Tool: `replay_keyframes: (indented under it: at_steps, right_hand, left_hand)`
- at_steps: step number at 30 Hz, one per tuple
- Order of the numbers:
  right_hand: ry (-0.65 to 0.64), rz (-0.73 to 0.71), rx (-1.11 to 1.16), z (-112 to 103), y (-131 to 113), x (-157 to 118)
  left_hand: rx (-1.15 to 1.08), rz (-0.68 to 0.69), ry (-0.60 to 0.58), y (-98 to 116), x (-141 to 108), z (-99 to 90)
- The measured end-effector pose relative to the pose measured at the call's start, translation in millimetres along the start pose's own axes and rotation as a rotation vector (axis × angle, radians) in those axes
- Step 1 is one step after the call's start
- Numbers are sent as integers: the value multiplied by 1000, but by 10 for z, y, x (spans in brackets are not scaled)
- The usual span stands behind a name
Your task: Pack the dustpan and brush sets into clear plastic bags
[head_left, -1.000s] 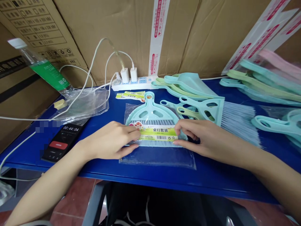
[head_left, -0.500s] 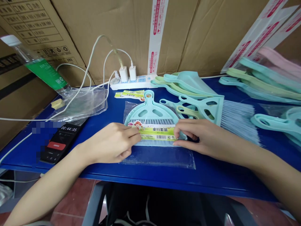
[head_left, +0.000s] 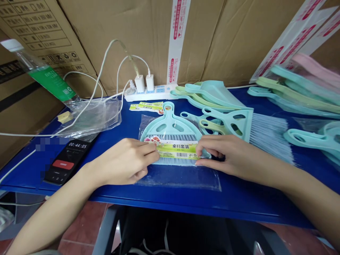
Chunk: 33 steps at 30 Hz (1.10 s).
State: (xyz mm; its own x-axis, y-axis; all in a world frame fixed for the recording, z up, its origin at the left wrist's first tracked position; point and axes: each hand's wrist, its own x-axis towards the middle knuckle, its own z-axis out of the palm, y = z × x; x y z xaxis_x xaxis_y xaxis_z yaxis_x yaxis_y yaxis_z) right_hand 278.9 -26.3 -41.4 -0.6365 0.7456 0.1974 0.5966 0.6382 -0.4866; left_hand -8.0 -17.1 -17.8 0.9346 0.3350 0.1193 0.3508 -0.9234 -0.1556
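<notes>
The aqua dustpan set (head_left: 156,125) lies by the middle of the worktop's front edge, handle toward the back edge, apparently inside a clear bag (head_left: 180,180) whose loose end spreads frontward. A printed label (head_left: 177,148) crosses the pan and its pale bristles (head_left: 186,137). The left hand (head_left: 130,161) has its fingers bunched on the label's left end; whether it pinches or merely presses, I can't tell from here. The right hand (head_left: 225,154) curls in, thumb at the lower edge and forefinger at the upper, gripping the other end.

I'd judge the set light and fairly stiff – moulded plastic, hardly fragile – with bristles that would give under a push. The film looks slippery and apt to wrinkle; the label, thin enough to crease, seems best held by its two ends. For the set itself, I'd take the looped handle.

The label reads 桌扫套装 in dark characters, with a barcode below and cartoon mushrooms at its left end. Loose labels (head_left: 146,107) of the same pattern lie toward the back edge. Near the front edge, leftward, a phone (head_left: 69,159) shows 00:44:05. The writing on the bottle's green wrap (head_left: 51,84) is too blurred for me – as is the red print on the carton tape (head_left: 177,19).
</notes>
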Motion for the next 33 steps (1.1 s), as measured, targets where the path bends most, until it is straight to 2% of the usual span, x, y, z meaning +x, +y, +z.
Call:
replay_keyframes:
  at_steps: [12,20,28,33]
  right_hand:
    - [-24,20,19,5,3,-2]
    - [-27,18,32,-14,1,-6]
    - [-60,13,67,-34,1,-8]
    - [-80,21,51,-63,4,-18]
  left_hand:
    - [-134,-52,-173,7,20,-28]
    - [-212,-107,-173,-24,-1,-79]
    - [-257,-186,-242,-29,-18,-119]
    - [-287,-209,-228,-34,-35,-117]
